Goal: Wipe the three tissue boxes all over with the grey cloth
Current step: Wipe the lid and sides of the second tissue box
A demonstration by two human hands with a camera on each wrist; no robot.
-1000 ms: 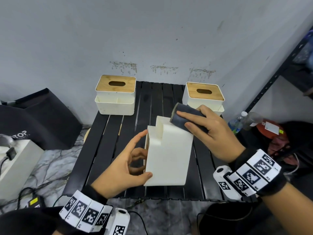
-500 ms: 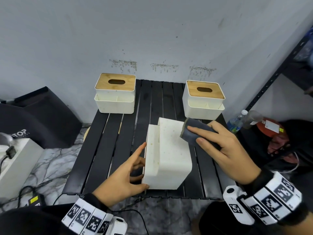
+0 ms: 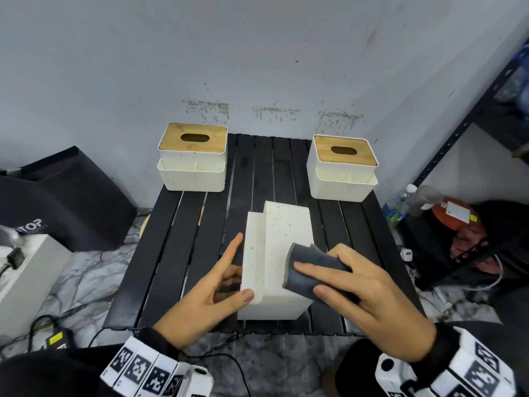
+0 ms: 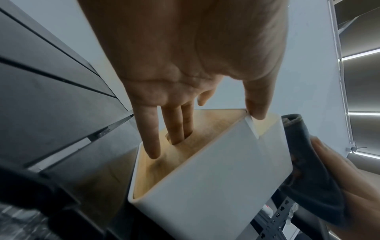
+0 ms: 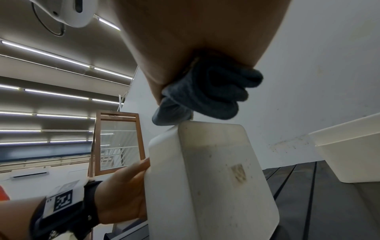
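Note:
A white tissue box [image 3: 279, 247] lies tipped on its side at the front of the black slatted table [image 3: 177, 239], its stained underside facing up. My left hand [image 3: 217, 285] holds it from the left: the thumb sits on the near top corner, and in the left wrist view two fingers [image 4: 180, 123] reach into the slot of its wooden lid [image 4: 164, 162]. My right hand [image 3: 357, 293] grips the folded grey cloth [image 3: 310, 270] and presses it on the box's near right top. The cloth [image 5: 205, 94] bulges from my palm above the box [image 5: 209, 178]. Two more tissue boxes stand upright at the back left [image 3: 192, 161] and back right [image 3: 342, 167].
A black metal shelf [image 3: 458, 130] stands at the right, with a plastic bottle [image 3: 399, 203] and a red item [image 3: 455, 213] at its foot. A black bag [image 3: 65, 202] and a white box [image 3: 25, 276] lie on the floor at the left, with cables near the table's front.
My right hand has drawn the grey cloth from the box's far edge toward me, down to its near right part. The box has come to lie flatter. My left hand keeps its hold.

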